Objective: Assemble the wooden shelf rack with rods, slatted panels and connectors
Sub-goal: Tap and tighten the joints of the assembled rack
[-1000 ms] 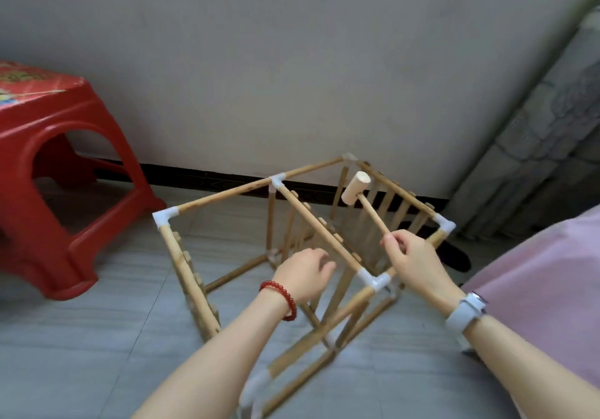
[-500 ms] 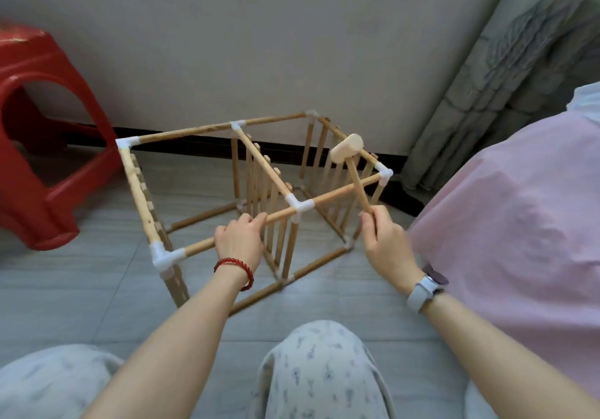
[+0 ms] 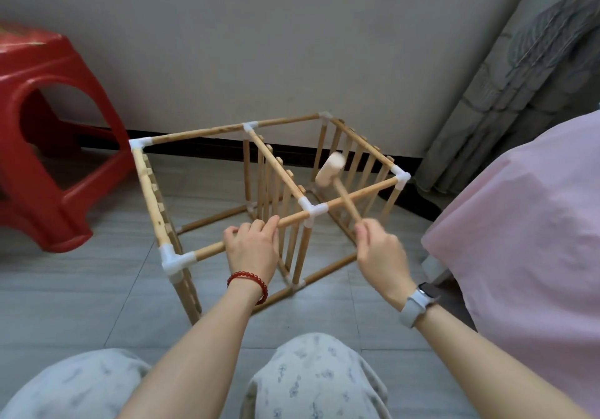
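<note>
The wooden shelf rack (image 3: 207, 131) stands on the floor as a box frame of rods, three slatted panels and white plastic connectors. My left hand (image 3: 251, 246) grips its near top rod, just left of the middle white connector (image 3: 312, 208). My right hand (image 3: 380, 249) is closed around the handle of a small wooden mallet (image 3: 329, 172). The mallet's head hovers above the frame, right of the middle slatted panel (image 3: 276, 175) and slightly blurred. A corner connector (image 3: 173, 261) joins the near left post.
A red plastic stool (image 3: 48, 126) stands on the left by the wall. A pink bed cover (image 3: 526, 240) fills the right side, with a grey curtain (image 3: 519, 77) behind it. My knees (image 3: 311, 376) are at the bottom edge. Grey floor tiles surround the rack.
The view has shifted down and back, bringing my knees into sight. My left hand moved from the middle panel's rod to the near top rod. The mallet head has tilted lower toward the frame.
</note>
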